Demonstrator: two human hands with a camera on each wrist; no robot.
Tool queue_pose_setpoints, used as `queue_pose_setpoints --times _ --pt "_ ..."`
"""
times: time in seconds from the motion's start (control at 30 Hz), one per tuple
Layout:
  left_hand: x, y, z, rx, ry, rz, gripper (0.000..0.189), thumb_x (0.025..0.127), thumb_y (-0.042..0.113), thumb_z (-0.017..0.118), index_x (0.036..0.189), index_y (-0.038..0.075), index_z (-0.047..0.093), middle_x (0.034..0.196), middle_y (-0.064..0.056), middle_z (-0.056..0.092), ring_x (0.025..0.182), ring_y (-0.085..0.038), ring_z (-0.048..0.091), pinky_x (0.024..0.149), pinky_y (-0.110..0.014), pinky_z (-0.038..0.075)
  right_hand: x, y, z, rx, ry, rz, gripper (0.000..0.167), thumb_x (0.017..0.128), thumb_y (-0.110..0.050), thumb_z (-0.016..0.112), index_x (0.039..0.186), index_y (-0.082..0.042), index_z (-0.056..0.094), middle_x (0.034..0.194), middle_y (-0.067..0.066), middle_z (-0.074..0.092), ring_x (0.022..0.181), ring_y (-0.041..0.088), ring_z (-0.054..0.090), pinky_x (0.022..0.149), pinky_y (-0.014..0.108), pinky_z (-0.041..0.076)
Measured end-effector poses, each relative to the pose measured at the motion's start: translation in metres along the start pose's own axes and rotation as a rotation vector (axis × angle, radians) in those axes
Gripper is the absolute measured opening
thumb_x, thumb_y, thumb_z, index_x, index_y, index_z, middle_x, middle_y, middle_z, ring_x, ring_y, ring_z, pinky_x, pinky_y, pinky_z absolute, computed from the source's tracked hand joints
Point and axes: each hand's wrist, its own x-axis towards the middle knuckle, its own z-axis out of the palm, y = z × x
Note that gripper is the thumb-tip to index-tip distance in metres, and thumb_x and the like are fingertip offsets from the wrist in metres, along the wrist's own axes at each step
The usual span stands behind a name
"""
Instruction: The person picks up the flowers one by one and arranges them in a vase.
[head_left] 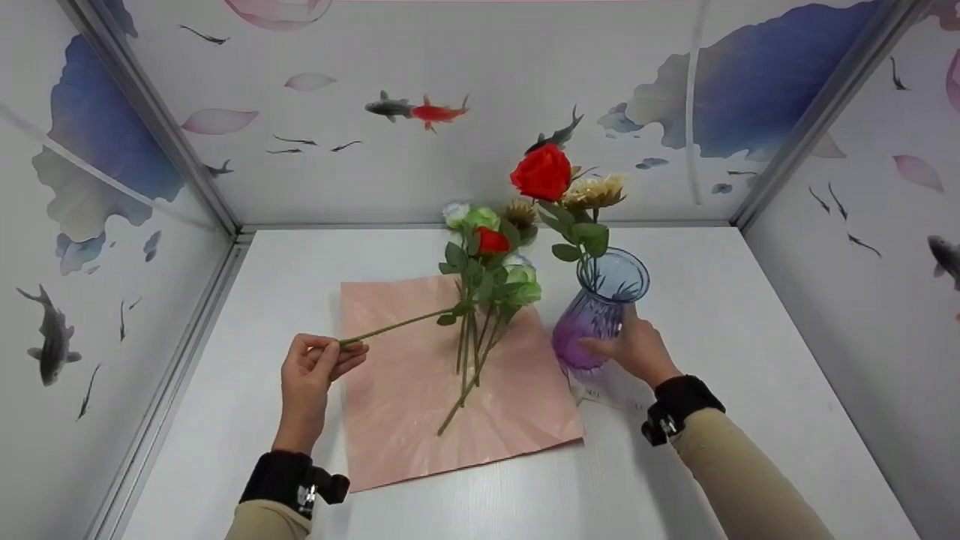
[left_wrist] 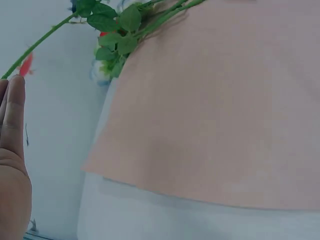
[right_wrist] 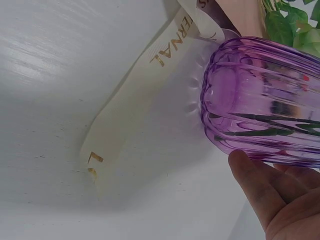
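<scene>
My left hand (head_left: 319, 364) pinches the end of a thin green flower stem (head_left: 397, 326) above the left part of the pink wrapping paper (head_left: 405, 427). That stem runs up right into a bunch of artificial flowers (head_left: 484, 277) with red, green-white and brownish blooms; which bloom it carries is hard to tell. With my right hand (head_left: 637, 349) I hold the blue-to-purple glass vase (head_left: 589, 334) by its right side. A red rose (head_left: 541, 172) and a yellow flower (head_left: 596, 193) stand in the vase. Their stem ends show through its purple base (right_wrist: 225, 95).
A cream ribbon (right_wrist: 135, 90) with gold letters lies on the white table (head_left: 750, 337) beside the vase, partly hidden by it. Loose stems (head_left: 465, 360) rest across the paper. Printed white panels (head_left: 480, 67) wall in the table at the back and both sides.
</scene>
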Motion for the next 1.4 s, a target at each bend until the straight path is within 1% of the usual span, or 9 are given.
queue_pose_setpoints --times 0.17,0.33,0.57,0.7,0.83,0.9,1.13,1.27,1.4 --pt "-0.005 -0.008 -0.016 0.044 -0.031 -0.069 0.025 0.106 0.008 0.056 0.114 -0.012 0.043 0.114 -0.039 0.064 0.100 -0.037 0.074 0.089 -0.042 0.058 -0.001 0.000 0.000 0.006 0.007 -0.008 0.131 0.076 -0.059 0.085 0.161 -0.007 0.001 0.135 0.039 0.055 0.122 0.052 0.058 0.103 0.061 0.046" --pt "-0.006 -0.009 -0.027 0.271 -0.037 -0.182 0.014 0.105 0.009 0.058 0.107 -0.003 0.051 0.108 -0.028 0.071 0.082 -0.029 0.073 0.077 -0.036 0.061 0.000 0.001 0.001 0.005 0.013 -0.017 0.130 0.077 -0.057 0.086 0.162 -0.010 0.000 0.135 0.040 0.055 0.122 0.053 0.058 0.103 0.061 0.046" --pt "-0.003 -0.009 -0.033 0.490 -0.080 -0.328 0.011 0.098 0.010 0.066 0.099 0.004 0.056 0.100 -0.022 0.073 0.062 -0.018 0.056 0.060 -0.027 0.048 0.001 0.000 0.001 0.000 0.014 -0.019 0.128 0.077 -0.058 0.085 0.161 -0.010 0.002 0.134 0.040 0.055 0.121 0.053 0.059 0.102 0.061 0.047" --pt "-0.001 -0.012 -0.032 0.661 -0.137 -0.346 0.009 0.096 0.009 0.062 0.104 0.005 0.061 0.086 -0.013 0.069 0.061 -0.015 0.051 0.059 -0.027 0.043 0.001 0.000 0.001 -0.007 0.017 -0.025 0.125 0.077 -0.057 0.086 0.160 -0.011 0.005 0.134 0.040 0.056 0.120 0.053 0.059 0.101 0.061 0.048" --pt "-0.001 -0.014 -0.030 0.852 -0.248 -0.327 0.020 0.097 0.017 0.065 0.114 0.007 0.071 0.079 -0.007 0.066 0.068 -0.018 0.055 0.061 -0.030 0.043 0.002 0.000 0.002 -0.005 0.014 -0.023 0.124 0.078 -0.053 0.087 0.161 -0.012 0.004 0.136 0.038 0.055 0.121 0.052 0.059 0.101 0.061 0.048" --pt "-0.001 -0.014 -0.028 0.896 -0.306 -0.331 0.021 0.098 0.021 0.069 0.114 0.008 0.074 0.080 -0.008 0.067 0.070 -0.019 0.057 0.063 -0.030 0.044 0.001 -0.001 0.002 0.003 0.009 -0.014 0.125 0.078 -0.052 0.087 0.161 -0.012 0.003 0.138 0.038 0.054 0.123 0.052 0.058 0.102 0.061 0.047" --pt "-0.003 -0.012 -0.024 0.866 -0.464 -0.362 0.017 0.096 0.018 0.072 0.103 0.004 0.077 0.082 -0.010 0.070 0.068 -0.016 0.060 0.062 -0.032 0.052 0.001 -0.001 0.002 0.009 0.004 -0.005 0.127 0.078 -0.054 0.086 0.162 -0.009 0.002 0.136 0.039 0.054 0.123 0.052 0.058 0.102 0.061 0.047" --pt "-0.003 -0.011 -0.024 0.761 -0.525 -0.399 0.021 0.098 0.019 0.070 0.103 -0.001 0.076 0.081 -0.012 0.070 0.068 -0.016 0.062 0.063 -0.032 0.052 0.001 -0.001 0.002 0.004 0.012 -0.013 0.126 0.078 -0.053 0.086 0.162 -0.008 0.002 0.135 0.040 0.055 0.121 0.053 0.059 0.101 0.061 0.048" --pt "-0.005 -0.012 -0.022 0.585 -0.535 -0.491 0.029 0.100 0.021 0.068 0.108 -0.006 0.073 0.087 -0.016 0.073 0.071 -0.015 0.065 0.065 -0.028 0.052 0.001 0.000 0.002 0.016 0.010 -0.009 0.125 0.078 -0.053 0.086 0.161 -0.009 0.004 0.136 0.038 0.055 0.122 0.052 0.059 0.101 0.061 0.048"
